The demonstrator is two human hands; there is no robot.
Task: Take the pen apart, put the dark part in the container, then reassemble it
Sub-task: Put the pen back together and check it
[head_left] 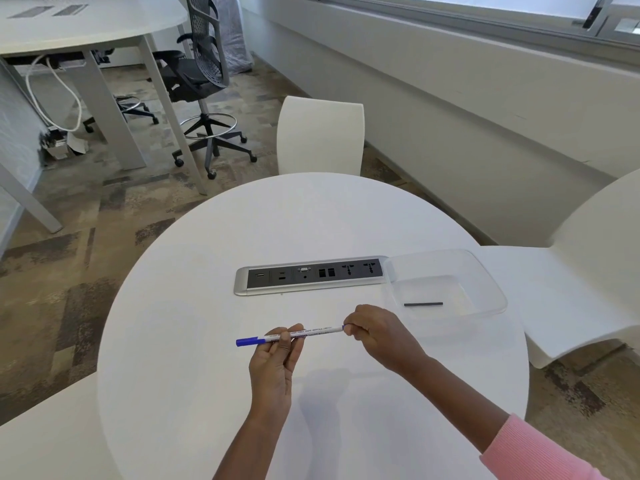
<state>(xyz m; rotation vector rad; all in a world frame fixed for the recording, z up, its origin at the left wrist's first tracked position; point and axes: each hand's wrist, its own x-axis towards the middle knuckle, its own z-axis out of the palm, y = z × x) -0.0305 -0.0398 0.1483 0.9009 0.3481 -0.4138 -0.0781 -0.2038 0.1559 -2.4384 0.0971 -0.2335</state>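
A white pen (313,333) with a blue cap at its left end is held level above the round white table (194,271). My left hand (275,362) pinches the barrel just right of the cap. My right hand (375,336) grips the pen's right end, hiding that tip. A short dark rod (423,304) lies flat on the floor of the clear plastic container (485,271), which stands on the table to the right, a little beyond my right hand.
A silver and black socket panel (311,275) is set into the table's middle, touching the container's left side. White chairs (320,135) stand behind and to the right of the table. An office chair (204,81) and desk are farther back left.
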